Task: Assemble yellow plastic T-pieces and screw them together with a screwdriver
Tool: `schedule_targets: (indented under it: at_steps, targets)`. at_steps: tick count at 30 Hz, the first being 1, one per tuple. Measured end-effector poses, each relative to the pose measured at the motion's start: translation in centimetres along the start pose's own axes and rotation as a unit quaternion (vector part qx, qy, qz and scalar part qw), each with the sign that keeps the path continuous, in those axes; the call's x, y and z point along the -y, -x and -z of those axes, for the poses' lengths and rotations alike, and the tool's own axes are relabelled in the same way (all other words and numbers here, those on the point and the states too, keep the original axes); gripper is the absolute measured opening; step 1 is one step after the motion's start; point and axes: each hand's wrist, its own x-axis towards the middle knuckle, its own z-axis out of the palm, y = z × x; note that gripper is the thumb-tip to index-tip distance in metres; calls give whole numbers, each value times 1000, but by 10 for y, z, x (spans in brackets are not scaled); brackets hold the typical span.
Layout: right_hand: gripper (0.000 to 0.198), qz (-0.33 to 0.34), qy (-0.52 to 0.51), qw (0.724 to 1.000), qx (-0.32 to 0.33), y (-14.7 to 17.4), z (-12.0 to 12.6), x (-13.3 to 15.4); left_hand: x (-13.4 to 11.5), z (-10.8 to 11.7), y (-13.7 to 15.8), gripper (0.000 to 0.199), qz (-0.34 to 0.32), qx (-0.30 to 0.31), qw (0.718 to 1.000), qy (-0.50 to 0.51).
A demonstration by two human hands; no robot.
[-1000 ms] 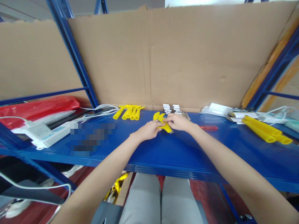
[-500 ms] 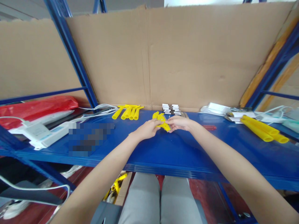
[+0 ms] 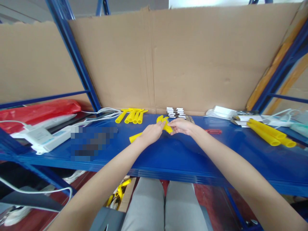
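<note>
Between both hands is a yellow plastic piece with a flat head and a tubular handle (image 3: 134, 138); the handle end shows to the left of my left wrist. My left hand (image 3: 154, 132) is closed around its middle, hiding that part. At the head's right side, the fingers of my right hand (image 3: 181, 125) pinch its edge. Small yellow parts (image 3: 159, 118) lie just behind the piece, partly covered by it. Beyond my right hand is a stack of white-and-black pieces (image 3: 176, 113).
Several yellow tubular pieces (image 3: 133, 116) lie in a row at the back left. A red tool (image 3: 213, 131) lies right of my right hand. More yellow tubes (image 3: 267, 134) rest at the far right. A white power strip (image 3: 53, 138) is at left. Cardboard (image 3: 192, 57) walls the back.
The yellow piece has turned, so its tubular handle now shows left of my left wrist. My right hand has shifted slightly left, still at the piece's head.
</note>
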Motion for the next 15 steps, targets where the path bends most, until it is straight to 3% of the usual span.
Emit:
schedule_targets:
  at_steps: [4,6,8,10,13,15]
  targets:
    - [18,39,25,998,-46,4,16,13,4,9,-12,48,26,-84,993,73]
    - [19,68,71,987,-129,2,31,15,6,17,-23,36,61,-137,977,154]
    - [22,81,138,962,-222,-5,48,11,5,28,-35,12,137,-164,943,253]
    - [25,71,224,936,-263,-13,63,4,2,38,-45,10,203,-160,879,401]
    - [22,70,373,882,-278,-25,78,-8,-1,42,-55,20,252,-122,736,616]
    - [20,67,462,840,-275,-30,84,-13,-1,36,-57,20,276,-77,647,707]
